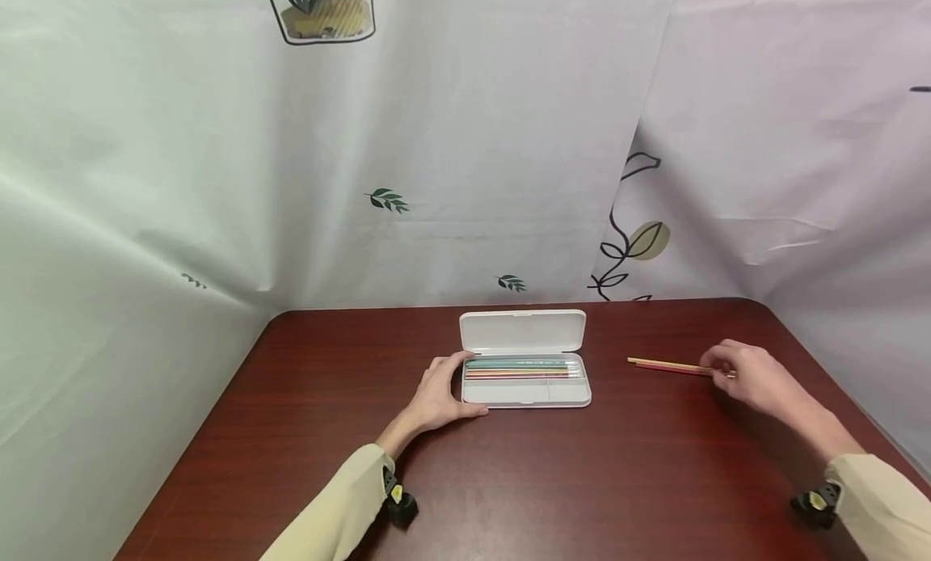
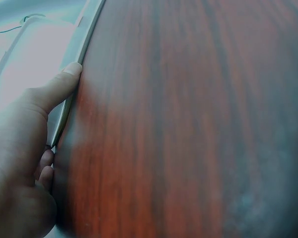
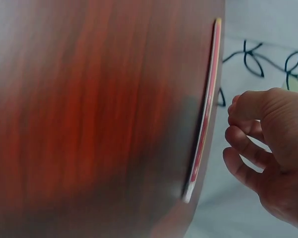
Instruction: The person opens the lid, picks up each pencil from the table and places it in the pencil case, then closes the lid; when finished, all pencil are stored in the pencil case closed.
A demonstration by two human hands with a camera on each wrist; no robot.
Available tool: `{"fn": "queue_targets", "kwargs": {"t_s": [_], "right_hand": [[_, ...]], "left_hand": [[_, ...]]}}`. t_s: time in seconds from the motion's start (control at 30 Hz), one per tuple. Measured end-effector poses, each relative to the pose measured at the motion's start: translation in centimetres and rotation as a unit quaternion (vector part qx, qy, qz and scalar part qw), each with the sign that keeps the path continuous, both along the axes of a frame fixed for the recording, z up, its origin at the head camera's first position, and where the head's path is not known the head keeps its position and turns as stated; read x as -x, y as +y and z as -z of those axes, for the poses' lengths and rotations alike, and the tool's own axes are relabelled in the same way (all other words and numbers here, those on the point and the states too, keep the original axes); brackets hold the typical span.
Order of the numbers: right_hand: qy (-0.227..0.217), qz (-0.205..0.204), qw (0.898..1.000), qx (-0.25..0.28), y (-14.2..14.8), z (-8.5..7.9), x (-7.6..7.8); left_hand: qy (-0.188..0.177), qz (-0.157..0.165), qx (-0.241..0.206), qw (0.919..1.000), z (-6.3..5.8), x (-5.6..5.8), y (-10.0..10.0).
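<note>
A white pencil case (image 1: 502,394) lies with its lid (image 1: 522,332) swung back. Several pencils (image 1: 516,369), green, yellow and red, fill its rear part. My left hand (image 1: 436,395) grips the case's left end, thumb along the front edge and fingers at the back corner; the left wrist view shows that thumb (image 2: 64,87) on the rim. To the right, a yellow pencil (image 1: 658,361) and a red pencil (image 1: 672,369) lie side by side on the table. Over their right ends hovers my right hand (image 1: 752,375), fingers loosely curled. In the right wrist view it appears apart from the red pencil (image 3: 206,114).
The dark red-brown wooden table (image 1: 524,480) has rounded far corners. White fabric (image 1: 465,141) printed with leaves hangs behind it and along both sides, close to the table's right edge.
</note>
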State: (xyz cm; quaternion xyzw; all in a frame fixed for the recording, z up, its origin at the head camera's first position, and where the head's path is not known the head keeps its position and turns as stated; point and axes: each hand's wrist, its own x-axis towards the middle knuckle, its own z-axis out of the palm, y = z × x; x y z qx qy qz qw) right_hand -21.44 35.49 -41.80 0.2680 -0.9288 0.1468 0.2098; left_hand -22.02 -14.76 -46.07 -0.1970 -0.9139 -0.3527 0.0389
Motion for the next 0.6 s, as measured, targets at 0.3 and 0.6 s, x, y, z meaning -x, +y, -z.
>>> {"fn": "queue_targets", "kwargs": {"t_s": [0.3,0.6], "right_hand": [[0.010,0.020,1.000,0.001,3.0,0.7,-0.8],[0.009,0.036,0.999,-0.005,4.3,1.3,-0.9]], "left_hand": [[0.000,0.001,0.003,1.0000,0.1,0.0,0.0],[-0.002,0.003,-0.002,1.0000,0.0,0.0,0.0]]}}
